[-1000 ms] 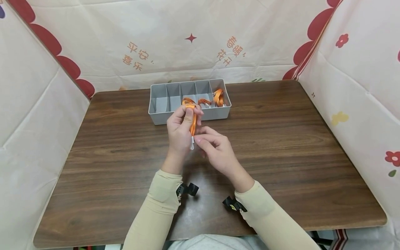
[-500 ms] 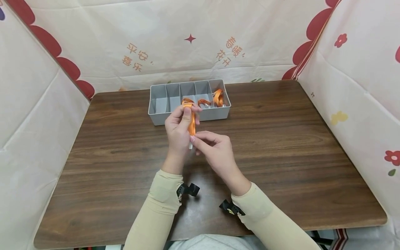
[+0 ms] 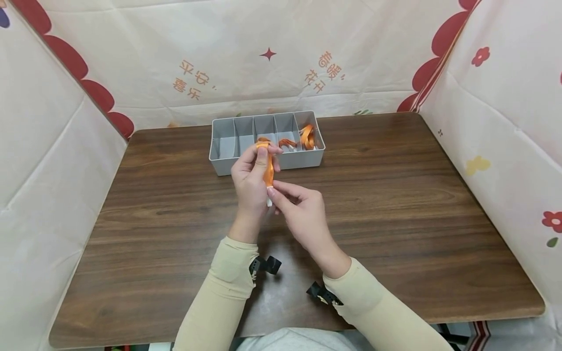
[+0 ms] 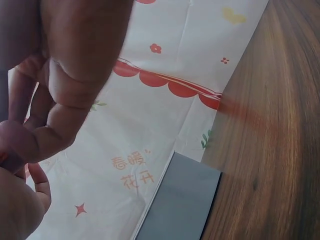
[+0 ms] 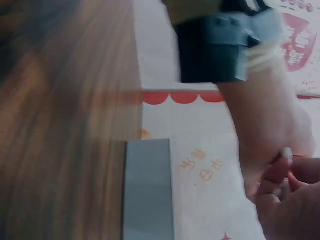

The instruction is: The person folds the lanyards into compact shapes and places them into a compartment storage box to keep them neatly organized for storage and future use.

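My left hand [image 3: 249,178] holds up a folded orange lanyard [image 3: 270,170], with the thumb pressed over its upper part. A white end piece hangs from the strap's lower end, where my right hand [image 3: 305,209] pinches with thumb and forefinger. Both hands are in front of the grey divided box [image 3: 303,159], the left one overlapping its front wall in the head view. In the left wrist view the left hand's fingers [image 4: 75,95] are large and dark, and most of the lanyard is hidden. The right wrist view has the right hand [image 5: 295,215] pinching in the lower right corner.
Orange lanyards lie in the box's right-hand compartments, one coil [image 3: 307,137] in the rightmost and another strap [image 3: 287,143] beside it. The box stands at the back of the brown wooden table [image 3: 395,204]. Printed cloth [image 3: 263,29] walls the back and both sides.
My right hand has shifted slightly left and its fingers have closed in on the lanyard's lower end, covering part of the white piece. The left hand has barely moved.
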Demonstrator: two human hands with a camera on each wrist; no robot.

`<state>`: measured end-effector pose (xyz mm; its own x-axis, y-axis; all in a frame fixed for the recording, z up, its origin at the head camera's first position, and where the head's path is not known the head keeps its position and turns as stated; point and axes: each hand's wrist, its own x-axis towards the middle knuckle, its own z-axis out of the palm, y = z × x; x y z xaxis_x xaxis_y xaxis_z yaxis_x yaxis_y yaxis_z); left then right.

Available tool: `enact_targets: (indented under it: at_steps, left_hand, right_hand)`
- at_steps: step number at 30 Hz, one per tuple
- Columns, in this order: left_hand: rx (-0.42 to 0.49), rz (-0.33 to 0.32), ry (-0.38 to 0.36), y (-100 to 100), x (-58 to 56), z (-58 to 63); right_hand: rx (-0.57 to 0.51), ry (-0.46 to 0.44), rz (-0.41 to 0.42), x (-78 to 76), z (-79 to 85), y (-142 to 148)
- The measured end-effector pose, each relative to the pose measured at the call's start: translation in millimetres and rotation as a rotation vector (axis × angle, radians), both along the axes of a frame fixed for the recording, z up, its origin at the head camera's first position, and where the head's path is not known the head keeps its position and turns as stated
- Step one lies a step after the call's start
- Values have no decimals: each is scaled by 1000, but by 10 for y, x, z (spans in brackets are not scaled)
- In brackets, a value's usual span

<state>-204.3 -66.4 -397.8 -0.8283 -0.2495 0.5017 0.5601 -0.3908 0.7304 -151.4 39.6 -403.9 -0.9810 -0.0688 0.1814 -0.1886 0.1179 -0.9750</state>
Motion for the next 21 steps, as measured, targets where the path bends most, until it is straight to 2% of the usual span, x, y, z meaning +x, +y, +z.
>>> enact_targets:
  at_steps: [3,5,10,13,17,21]
  left_hand:
    - [-5,2,-7,5,-5,4]
    - [-10,1,-16,8,-9,9]
    - [-3,-15,-43,17,-43,15]
    - [10,-9,-54,22,-64,16]
    - [22,-2,-65,31,-84,18]
    - [39,-27,-96,22,-86,50]
  right_hand:
    - [40,-10,32,-11,61,11]
    - [31,-42,47,-21,84,14]
    - [-139,-236,93,-62,116,21]
    - [-160,-296,110,-76,131,25]
    - [-63,-260,86,-65,136,22]
    - [110,-101,49,-56,123,43]
